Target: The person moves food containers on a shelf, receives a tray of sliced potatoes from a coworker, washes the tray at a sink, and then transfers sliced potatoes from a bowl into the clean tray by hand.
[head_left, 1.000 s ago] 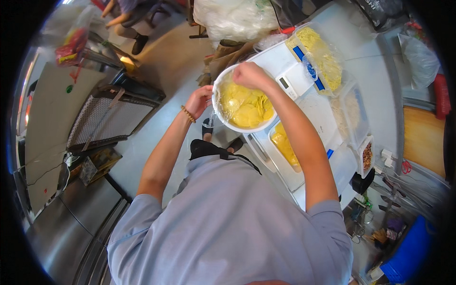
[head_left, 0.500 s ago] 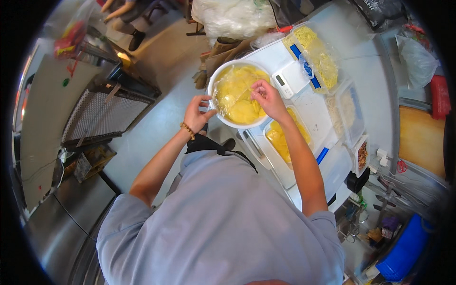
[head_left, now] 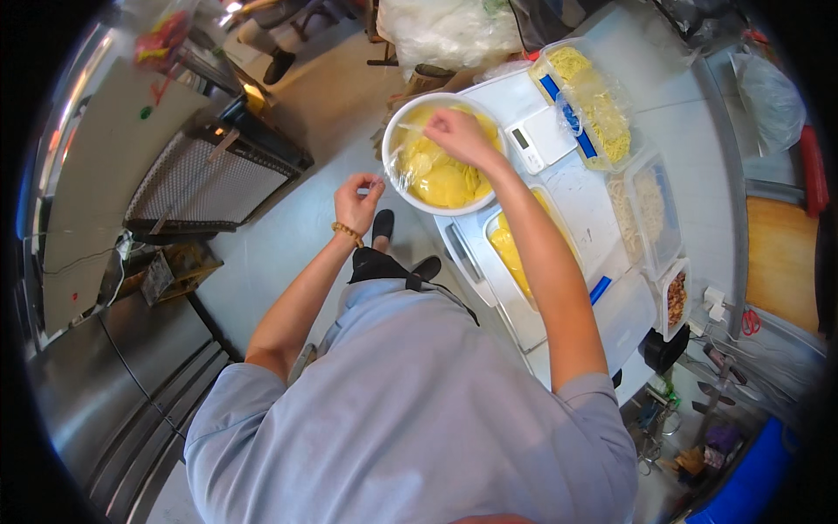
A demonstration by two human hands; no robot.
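Note:
A round white bowl (head_left: 445,210) holds soft yellow, dough-like pieces (head_left: 445,179). Clear plastic film (head_left: 403,162) shows over the bowl's left side, wrinkled and shiny. Above the bowl, my right hand (head_left: 460,137) is closed in a pinch, with a thin stretch of the film at its fingertips. My left hand (head_left: 355,205), a beaded bracelet on its wrist, is just left of the rim with fingers pinched together; whatever they hold is too fine to make out. Partly behind my right forearm sits a rectangular tub of yellow pieces (head_left: 509,253).
Right of the bowl lies a white digital scale (head_left: 543,140). Beyond it is a film-draped clear box of yellow noodles (head_left: 602,113). Nearer are a tub of pale noodles (head_left: 627,214) and a small box of brown bits (head_left: 676,299). A mesh-fronted appliance (head_left: 209,179) stands left.
My right hand has risen toward the bowl's far side, drawing film with it. My left hand has left the rim and closed its fingers. The view has shifted slightly.

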